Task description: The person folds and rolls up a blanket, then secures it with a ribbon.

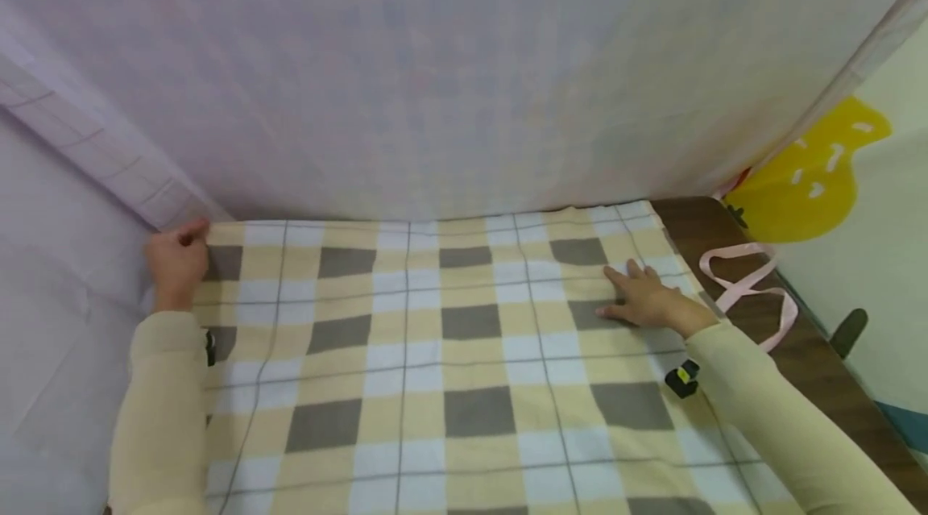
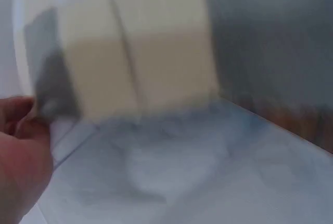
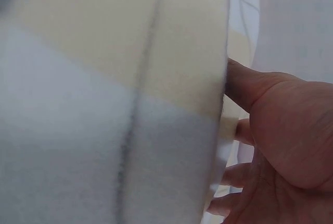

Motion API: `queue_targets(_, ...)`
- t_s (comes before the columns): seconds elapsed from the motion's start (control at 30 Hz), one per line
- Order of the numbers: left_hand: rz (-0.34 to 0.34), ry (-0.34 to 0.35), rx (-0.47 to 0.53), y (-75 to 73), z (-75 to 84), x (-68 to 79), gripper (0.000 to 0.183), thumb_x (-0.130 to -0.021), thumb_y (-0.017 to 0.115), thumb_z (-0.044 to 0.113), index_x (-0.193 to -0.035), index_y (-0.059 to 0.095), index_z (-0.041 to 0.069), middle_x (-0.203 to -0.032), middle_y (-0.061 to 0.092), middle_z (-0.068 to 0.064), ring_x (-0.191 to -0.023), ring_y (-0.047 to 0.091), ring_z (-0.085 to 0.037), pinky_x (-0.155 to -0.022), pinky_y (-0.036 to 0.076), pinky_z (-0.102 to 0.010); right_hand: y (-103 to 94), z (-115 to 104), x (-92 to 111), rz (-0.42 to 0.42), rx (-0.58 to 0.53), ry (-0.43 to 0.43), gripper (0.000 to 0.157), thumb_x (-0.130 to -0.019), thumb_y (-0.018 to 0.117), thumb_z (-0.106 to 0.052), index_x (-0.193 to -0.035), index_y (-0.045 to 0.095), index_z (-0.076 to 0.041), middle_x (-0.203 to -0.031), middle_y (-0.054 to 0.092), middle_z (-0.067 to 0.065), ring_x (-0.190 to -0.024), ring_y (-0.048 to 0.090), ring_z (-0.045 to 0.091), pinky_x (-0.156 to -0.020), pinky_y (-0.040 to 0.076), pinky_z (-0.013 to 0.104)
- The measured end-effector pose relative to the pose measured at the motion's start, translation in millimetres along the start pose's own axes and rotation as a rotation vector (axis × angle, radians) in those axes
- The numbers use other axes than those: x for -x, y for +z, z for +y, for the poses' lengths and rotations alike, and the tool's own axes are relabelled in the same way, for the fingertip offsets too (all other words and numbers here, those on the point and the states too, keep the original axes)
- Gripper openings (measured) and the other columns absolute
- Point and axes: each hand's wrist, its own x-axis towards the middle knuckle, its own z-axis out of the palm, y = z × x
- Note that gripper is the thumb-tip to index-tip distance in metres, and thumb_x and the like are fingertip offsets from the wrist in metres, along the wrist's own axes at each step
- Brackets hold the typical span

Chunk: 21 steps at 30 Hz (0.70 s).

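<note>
A checked cloth (image 1: 474,366) in cream, white and grey lies spread over a dark brown wooden surface. My left hand (image 1: 177,261) is at its far left corner, with thumb and fingers pinching the edge. In the left wrist view that hand (image 2: 23,153) grips the cloth's edge (image 2: 138,73), which is blurred. Toward the far right, my right hand (image 1: 645,297) rests on the cloth with its fingers spread. The right wrist view shows the palm of this hand (image 3: 289,135), its fingertips partly hidden behind a raised part of the cloth (image 3: 171,78).
Pale sheeting (image 1: 435,80) hangs along the far side, and more white sheeting (image 1: 58,297) hangs at the left. A pink ribbon (image 1: 786,313) lies on the brown wooden top (image 1: 696,229) at the right. Behind it, a yellow shape (image 1: 812,176) shows against the pale wall.
</note>
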Motion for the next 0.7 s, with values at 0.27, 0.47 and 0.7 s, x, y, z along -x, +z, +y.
queue_targets(0.27, -0.654, 0.171, -0.477, 27.2, 0.1, 9.1, 0.064, -0.1, 0.043, 0.026, -0.149, 0.026, -0.011, -0.149, 0.017, -0.046, -0.136, 0.016, -0.063, -0.11, 0.017, -0.07, -4.9, 1.0, 0.7, -0.013, 0.0, 0.009, 0.094, -0.092, 0.061, -0.056, -0.155, 0.019, 0.001, -0.154, 0.003, 0.042, -0.137, 0.004, 0.066, -0.091, 0.014, 0.088)
queue_targets(0.47, -0.895, 0.154, -0.5, 59.5, 0.5, 20.4, 0.086, -0.103, 0.045, 0.047, -0.154, 0.006, -0.009, -0.153, -0.003, -0.044, -0.139, -0.002, -0.063, -0.111, 0.009, -0.073, -7.3, 1.0, 0.2, -0.022, -0.01, 0.0, 0.097, -0.091, 0.061, -0.057, -0.155, 0.019, 0.002, -0.153, 0.002, 0.044, -0.136, 0.003, 0.068, -0.09, 0.013, 0.089)
queue_targets(0.7, -0.951, 0.107, -0.542, 60.6, -8.4, 25.4, 0.098, -0.097, 0.052, 0.056, -0.155, 0.004, -0.008, -0.154, -0.005, -0.043, -0.14, -0.005, -0.061, -0.109, 0.009, -0.075, -6.6, 1.6, -0.7, -0.027, 0.001, -0.007, 0.104, -0.088, 0.064, -0.061, -0.155, 0.018, 0.003, -0.152, 0.001, 0.045, -0.135, 0.003, 0.069, -0.089, 0.013, 0.089)
